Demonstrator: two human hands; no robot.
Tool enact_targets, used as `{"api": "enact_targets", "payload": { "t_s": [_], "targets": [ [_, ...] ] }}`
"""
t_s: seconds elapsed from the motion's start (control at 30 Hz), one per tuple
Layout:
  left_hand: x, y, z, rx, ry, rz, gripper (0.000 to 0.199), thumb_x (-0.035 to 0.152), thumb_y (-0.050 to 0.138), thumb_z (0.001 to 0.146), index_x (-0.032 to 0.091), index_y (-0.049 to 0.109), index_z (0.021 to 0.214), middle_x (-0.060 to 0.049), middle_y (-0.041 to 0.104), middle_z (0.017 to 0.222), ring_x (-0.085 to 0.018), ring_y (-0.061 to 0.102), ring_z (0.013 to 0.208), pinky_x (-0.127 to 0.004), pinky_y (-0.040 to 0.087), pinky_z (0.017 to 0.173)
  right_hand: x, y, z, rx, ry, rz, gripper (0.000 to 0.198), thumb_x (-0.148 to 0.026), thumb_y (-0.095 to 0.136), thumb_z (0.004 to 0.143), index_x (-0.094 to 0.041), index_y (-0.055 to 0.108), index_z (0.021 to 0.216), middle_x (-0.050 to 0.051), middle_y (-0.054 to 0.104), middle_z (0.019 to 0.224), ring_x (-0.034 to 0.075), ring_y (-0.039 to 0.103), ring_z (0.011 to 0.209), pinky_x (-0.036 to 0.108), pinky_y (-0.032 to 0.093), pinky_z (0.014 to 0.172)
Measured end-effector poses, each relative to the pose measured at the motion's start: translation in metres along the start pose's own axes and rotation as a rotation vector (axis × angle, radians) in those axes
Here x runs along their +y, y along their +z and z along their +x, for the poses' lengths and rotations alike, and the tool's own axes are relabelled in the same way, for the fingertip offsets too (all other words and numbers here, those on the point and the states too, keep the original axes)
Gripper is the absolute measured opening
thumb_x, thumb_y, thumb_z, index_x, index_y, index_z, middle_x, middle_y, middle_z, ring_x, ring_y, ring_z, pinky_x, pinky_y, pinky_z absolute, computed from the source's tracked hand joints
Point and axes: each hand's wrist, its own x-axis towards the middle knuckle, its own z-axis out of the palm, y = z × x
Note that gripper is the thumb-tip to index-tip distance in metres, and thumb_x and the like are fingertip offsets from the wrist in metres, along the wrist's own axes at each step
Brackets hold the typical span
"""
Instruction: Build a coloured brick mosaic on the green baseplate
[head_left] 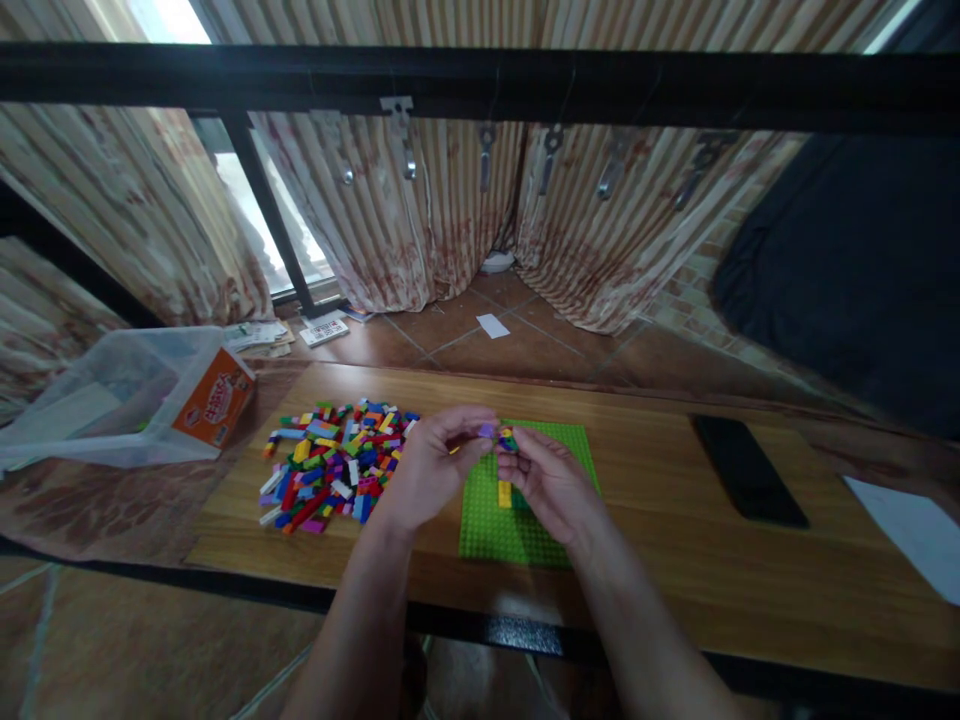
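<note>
Both hands are raised over a green studded baseplate (487, 535) on the wooden board. My left hand (442, 460) pinches a small purple toy brick (487, 431) between thumb and fingers. Close beside it, my right hand (547, 475) is closed on a small cluster of bricks (508, 438) with yellow and dark colours; its exact shape is too small to make out. Below the right fingers, a yellow brick (505, 494) shows on the baseplate, with a dark green part next to it, partly hidden by the hand.
Left of my hands lies a loose pile of multicoloured bricks (330, 465). Farther left stands a clear plastic box (142, 440) with an orange label. A black phone (750, 470) and white paper (907, 525) lie to the right. A dark metal bar (480, 85) crosses above the board.
</note>
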Motion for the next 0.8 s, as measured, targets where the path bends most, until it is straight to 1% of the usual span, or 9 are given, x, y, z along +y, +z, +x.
{"api": "enact_targets", "payload": {
  "t_s": [0.07, 0.13, 0.27, 0.37, 0.43, 0.5, 0.6, 0.7, 0.8],
  "targets": [
    [0.000, -0.005, 0.001, 0.041, 0.002, 0.005, 0.024, 0.023, 0.068, 0.078, 0.018, 0.070, 0.101, -0.007, 0.073, 0.102, -0.018, 0.067, 0.093, -0.032, 0.053, 0.088, 0.004, 0.001, 0.000, 0.015, -0.006, -0.062, 0.028, -0.038, 0.082, 0.064, -0.018, 0.071, 0.079, 0.000, 0.071, 0.072, 0.009, 0.063, 0.060, 0.020, 0.053, 0.058],
    [0.002, -0.012, 0.003, 0.125, -0.007, -0.001, 0.023, 0.024, 0.068, 0.077, 0.017, 0.070, 0.099, -0.007, 0.073, 0.100, -0.018, 0.067, 0.092, -0.032, 0.053, 0.087, 0.011, 0.002, 0.002, 0.043, -0.040, -0.181, 0.030, -0.042, 0.080, 0.065, -0.018, 0.070, 0.081, 0.000, 0.069, 0.071, 0.009, 0.061, 0.059, 0.021, 0.051, 0.056],
    [0.006, -0.032, 0.006, 0.415, -0.001, -0.061, 0.024, 0.026, 0.072, 0.072, 0.015, 0.071, 0.093, -0.006, 0.073, 0.091, -0.016, 0.067, 0.083, -0.028, 0.053, 0.079, 0.030, 0.008, 0.006, 0.079, -0.167, -0.608, 0.027, -0.045, 0.070, 0.073, -0.019, 0.069, 0.082, 0.000, 0.066, 0.065, 0.013, 0.059, 0.055, 0.024, 0.043, 0.049],
    [0.009, -0.049, 0.006, 0.613, 0.008, -0.107, 0.026, 0.026, 0.075, 0.067, 0.014, 0.070, 0.090, -0.004, 0.072, 0.084, -0.013, 0.065, 0.074, -0.024, 0.052, 0.072, 0.044, 0.016, 0.006, 0.037, -0.344, -1.015, 0.018, -0.035, 0.061, 0.081, -0.020, 0.070, 0.083, 0.002, 0.069, 0.073, 0.016, 0.062, 0.065, 0.029, 0.046, 0.062],
    [0.010, -0.059, 0.004, 0.705, -0.006, -0.117, 0.027, 0.027, 0.075, 0.066, 0.014, 0.070, 0.089, -0.002, 0.070, 0.079, -0.011, 0.063, 0.069, -0.023, 0.050, 0.068, 0.052, 0.021, 0.006, -0.001, -0.434, -1.202, 0.016, -0.028, 0.057, 0.083, -0.020, 0.071, 0.084, 0.003, 0.071, 0.081, 0.017, 0.063, 0.073, 0.032, 0.046, 0.072],
    [0.011, -0.066, 0.003, 0.750, -0.032, -0.126, 0.026, 0.026, 0.075, 0.064, 0.014, 0.071, 0.087, -0.001, 0.069, 0.076, -0.010, 0.060, 0.066, -0.022, 0.049, 0.066, 0.060, 0.026, 0.005, -0.025, -0.464, -1.292, 0.016, -0.024, 0.055, 0.084, -0.020, 0.071, 0.087, 0.004, 0.071, 0.085, 0.018, 0.063, 0.077, 0.032, 0.046, 0.076],
    [0.010, -0.071, 0.001, 0.744, -0.066, -0.135, 0.025, 0.025, 0.076, 0.062, 0.013, 0.071, 0.084, -0.001, 0.068, 0.074, -0.009, 0.059, 0.065, -0.021, 0.047, 0.064, 0.070, 0.031, 0.006, -0.050, -0.490, -1.360, 0.017, -0.019, 0.057, 0.082, -0.019, 0.072, 0.091, 0.005, 0.069, 0.087, 0.018, 0.063, 0.078, 0.032, 0.047, 0.077],
    [0.007, -0.073, 0.000, 0.738, -0.086, -0.131, 0.025, 0.025, 0.076, 0.061, 0.013, 0.071, 0.082, -0.001, 0.068, 0.074, -0.011, 0.059, 0.066, -0.022, 0.047, 0.064, 0.078, 0.032, 0.008, -0.074, -0.513, -1.358, 0.021, -0.015, 0.059, 0.080, -0.019, 0.071, 0.096, 0.006, 0.069, 0.091, 0.019, 0.063, 0.083, 0.033, 0.049, 0.081],
    [0.005, -0.076, 0.000, 0.762, -0.092, -0.116, 0.025, 0.026, 0.075, 0.061, 0.014, 0.072, 0.082, -0.002, 0.069, 0.074, -0.012, 0.060, 0.067, -0.023, 0.048, 0.064, 0.083, 0.032, 0.008, -0.093, -0.494, -1.343, 0.030, -0.014, 0.061, 0.076, -0.020, 0.068, 0.104, 0.006, 0.068, 0.100, 0.019, 0.063, 0.088, 0.034, 0.050, 0.083]
  ]
}}
